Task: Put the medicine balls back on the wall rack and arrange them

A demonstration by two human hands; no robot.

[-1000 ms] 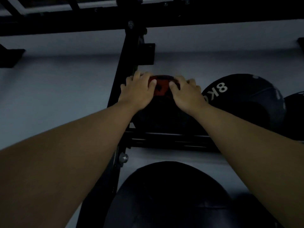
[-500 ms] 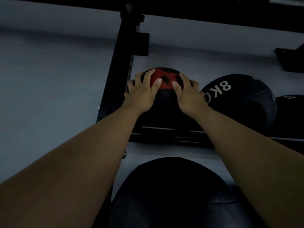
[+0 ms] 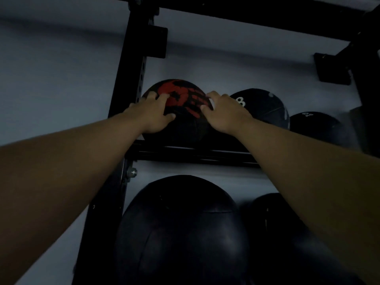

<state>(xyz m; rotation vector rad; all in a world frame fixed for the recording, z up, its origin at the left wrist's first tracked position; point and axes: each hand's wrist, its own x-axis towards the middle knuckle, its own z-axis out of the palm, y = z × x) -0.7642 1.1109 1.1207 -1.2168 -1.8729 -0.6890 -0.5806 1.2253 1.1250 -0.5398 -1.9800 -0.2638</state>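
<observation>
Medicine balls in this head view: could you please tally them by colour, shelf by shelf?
Upper shelf, black with red marking: 1, the ball under both the left hand and the right hand
Upper shelf, plain black: 2
Lower shelf, plain black: 2
Total: 5

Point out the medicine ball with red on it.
The leftmost ball on the upper rail, under both hands; the other balls are plain black.
</observation>
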